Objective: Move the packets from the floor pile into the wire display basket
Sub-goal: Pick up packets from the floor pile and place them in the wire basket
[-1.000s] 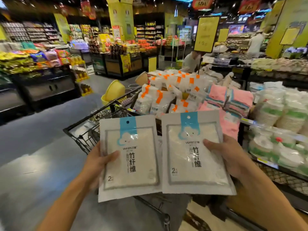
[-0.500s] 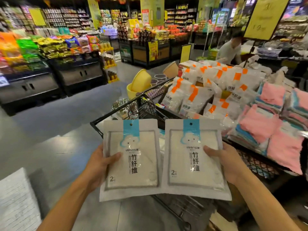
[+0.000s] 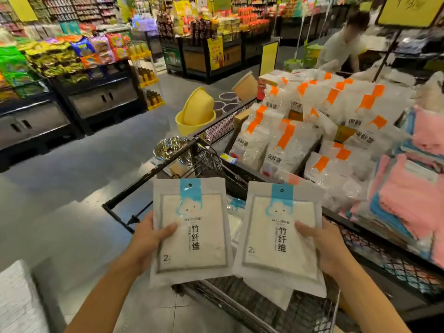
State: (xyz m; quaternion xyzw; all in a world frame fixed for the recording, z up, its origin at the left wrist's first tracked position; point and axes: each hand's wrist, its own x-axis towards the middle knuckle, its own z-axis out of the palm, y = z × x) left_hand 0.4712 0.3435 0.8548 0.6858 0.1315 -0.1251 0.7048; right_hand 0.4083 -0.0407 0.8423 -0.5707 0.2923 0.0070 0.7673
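The left hand [image 3: 144, 241] gripped the left packet [image 3: 191, 231], thumb on its face, fingers hidden behind. At three o'clock, the right hand [image 3: 324, 246] pinched the right packet [image 3: 280, 236] likewise. Both packets hung over the wire basket [image 3: 264, 306].

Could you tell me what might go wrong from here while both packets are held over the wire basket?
1. The right hand seems to hold extra packets under the right packet; one could slip out.
2. The left hand pinches the left packet by one edge, so it could tilt.
3. The wire basket rim could snag corners.
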